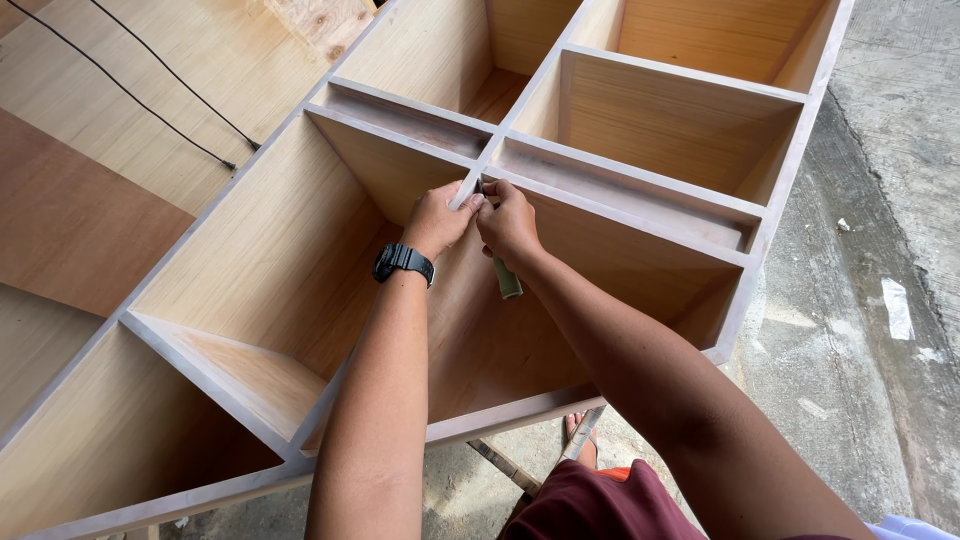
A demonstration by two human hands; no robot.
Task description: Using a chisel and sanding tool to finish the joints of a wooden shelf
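Where the grey-edged dividers of the large pale plywood cabinet (300,240) cross, we see both hands meet at the edge. The left hand (436,220), a black wristwatch (403,262) on its wrist, pinches the divider edge. The right hand (508,225) is clenched around a small green-handled tool (507,278), its handle hanging below the palm. Two black cables (150,95) lie on the plywood sheet (90,170) beside the cabinet.
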